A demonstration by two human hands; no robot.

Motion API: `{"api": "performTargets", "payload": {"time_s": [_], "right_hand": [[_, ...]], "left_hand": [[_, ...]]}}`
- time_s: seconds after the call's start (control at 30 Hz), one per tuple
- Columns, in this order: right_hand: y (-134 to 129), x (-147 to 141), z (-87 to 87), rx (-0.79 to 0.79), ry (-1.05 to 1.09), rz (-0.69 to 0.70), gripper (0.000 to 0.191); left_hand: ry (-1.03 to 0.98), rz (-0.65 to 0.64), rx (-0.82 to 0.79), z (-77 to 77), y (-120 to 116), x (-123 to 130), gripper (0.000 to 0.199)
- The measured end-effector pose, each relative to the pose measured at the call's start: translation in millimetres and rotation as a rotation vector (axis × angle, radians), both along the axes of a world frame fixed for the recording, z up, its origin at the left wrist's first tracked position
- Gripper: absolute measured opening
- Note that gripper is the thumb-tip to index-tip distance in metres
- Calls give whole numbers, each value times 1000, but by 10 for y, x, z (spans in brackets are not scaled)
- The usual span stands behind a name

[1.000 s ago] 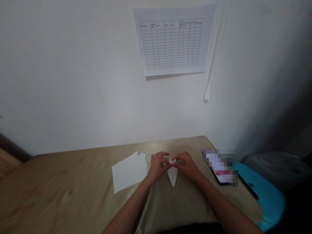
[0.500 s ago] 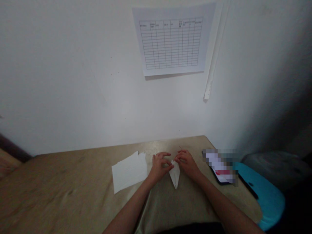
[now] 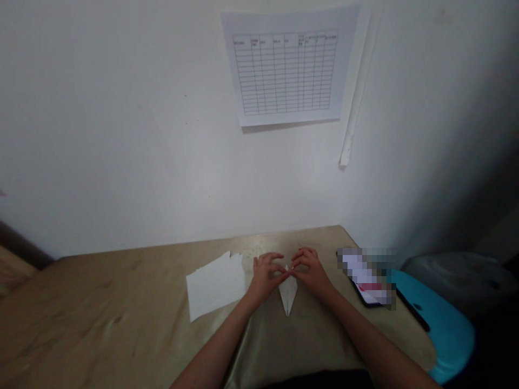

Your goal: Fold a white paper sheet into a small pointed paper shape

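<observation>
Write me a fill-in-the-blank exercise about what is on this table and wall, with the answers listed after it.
1. Both hands, the left hand and the right hand, pinch the wide end of a folded white paper whose narrow tip points ____ the person.
2. The loose sheets of paper lie on the ____ side of the left hand.
3. The printed sheet taped to the wall shows an empty ____.
4. The phone lies near the table's ____ edge.

Answers: toward; left; table grid; right
</observation>
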State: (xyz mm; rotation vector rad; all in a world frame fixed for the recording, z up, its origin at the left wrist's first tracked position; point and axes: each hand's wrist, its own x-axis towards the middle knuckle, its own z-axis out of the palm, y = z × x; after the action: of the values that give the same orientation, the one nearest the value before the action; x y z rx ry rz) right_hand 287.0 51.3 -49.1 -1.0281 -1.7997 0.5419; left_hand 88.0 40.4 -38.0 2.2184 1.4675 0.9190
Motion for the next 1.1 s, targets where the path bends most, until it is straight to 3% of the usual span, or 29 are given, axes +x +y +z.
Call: {"api": "performTargets", "payload": {"time_s": [0.63, 0.83, 1.1], "right_hand": [[43, 69, -30, 50, -103, -133, 12], [6, 39, -41, -20, -287, -114, 6], [-19, 32, -26, -114, -420, -108, 12]], "left_hand": [[170, 27, -64, 77, -15, -44, 4], [182, 80, -55, 12, -3, -48, 5], [247, 78, -93, 11, -37, -15, 3]]}}
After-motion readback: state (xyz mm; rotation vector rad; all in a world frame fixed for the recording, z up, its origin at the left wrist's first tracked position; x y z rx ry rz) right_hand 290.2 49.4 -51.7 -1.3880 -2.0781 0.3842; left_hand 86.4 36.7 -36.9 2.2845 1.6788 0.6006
